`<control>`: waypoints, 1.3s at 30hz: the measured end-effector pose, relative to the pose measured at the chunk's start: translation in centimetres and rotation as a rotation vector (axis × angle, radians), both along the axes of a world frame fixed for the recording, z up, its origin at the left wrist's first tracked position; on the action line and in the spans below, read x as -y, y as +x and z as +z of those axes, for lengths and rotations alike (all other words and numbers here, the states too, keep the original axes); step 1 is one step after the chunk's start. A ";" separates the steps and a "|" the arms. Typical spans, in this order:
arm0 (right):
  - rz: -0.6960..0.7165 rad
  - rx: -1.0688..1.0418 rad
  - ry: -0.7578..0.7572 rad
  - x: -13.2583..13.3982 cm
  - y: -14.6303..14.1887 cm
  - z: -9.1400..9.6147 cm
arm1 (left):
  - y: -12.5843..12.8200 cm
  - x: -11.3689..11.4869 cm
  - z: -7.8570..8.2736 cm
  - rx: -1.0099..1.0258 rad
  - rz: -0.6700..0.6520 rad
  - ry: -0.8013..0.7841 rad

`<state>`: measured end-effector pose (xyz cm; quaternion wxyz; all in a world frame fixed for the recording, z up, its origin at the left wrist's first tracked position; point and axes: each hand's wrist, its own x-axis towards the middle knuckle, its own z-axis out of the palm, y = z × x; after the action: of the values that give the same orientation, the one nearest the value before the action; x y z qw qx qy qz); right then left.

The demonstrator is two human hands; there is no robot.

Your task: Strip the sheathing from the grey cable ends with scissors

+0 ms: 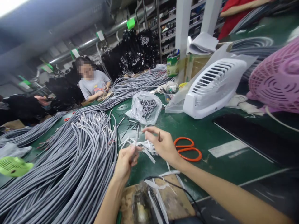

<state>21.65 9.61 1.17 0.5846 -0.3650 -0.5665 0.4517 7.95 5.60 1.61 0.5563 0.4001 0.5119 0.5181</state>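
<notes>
Fingers pinched, my left hand (126, 157) is closed near the table's middle; a blurred, thin whitish strip (136, 140) rises from its fingertips. To its right and slightly higher, my right hand (162, 143) is also closed, thumb and index finger together. Between its fingers a short, thin brown piece (159, 136) sticks up; its kind is unclear. White strips (150, 149) lie loose beneath both hands. Short black tube pieces (133, 125) are scattered beyond them. Behind those, a clear plastic bag (137, 107) holds many short grey pieces. Orange-handled scissors (189, 152) rest beside my right wrist.
A big bundle of grey cables (77, 165) covers the left side. At right stand a white fan (212, 84) and a pink fan (275, 74). A worn board (174, 199) with a dark tool (141, 205) is in front. A co-worker (95, 82) sits across the table.
</notes>
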 end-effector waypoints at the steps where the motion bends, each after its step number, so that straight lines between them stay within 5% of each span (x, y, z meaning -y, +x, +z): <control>1: 0.030 0.031 0.064 0.2 0.1 0.1 | 0.0 -0.1 -0.3 -0.029 -0.017 0.018; 8: -0.025 0.245 0.306 0.8 0.0 0.0 | 0.1 -0.3 -0.9 -0.189 0.133 0.186; 20: -0.030 0.205 0.125 -0.1 -0.3 -0.6 | 0.5 -0.6 -0.8 -0.131 0.371 0.085; 26: 0.014 0.135 0.035 -0.4 -0.3 -0.7 | 0.1 -0.5 -0.6 -0.190 0.284 0.135; 31: -0.012 0.160 0.107 -0.4 -0.3 -0.7 | 0.3 -0.4 -0.4 -0.275 0.161 0.088; 39: 0.031 0.177 0.166 0.1 -0.4 -0.6 | 0.4 -0.2 -0.6 -0.323 0.320 0.190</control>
<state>21.30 9.52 0.62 0.5535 -0.3450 -0.6568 0.3784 8.32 5.78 1.04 0.3379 0.4421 0.6000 0.5748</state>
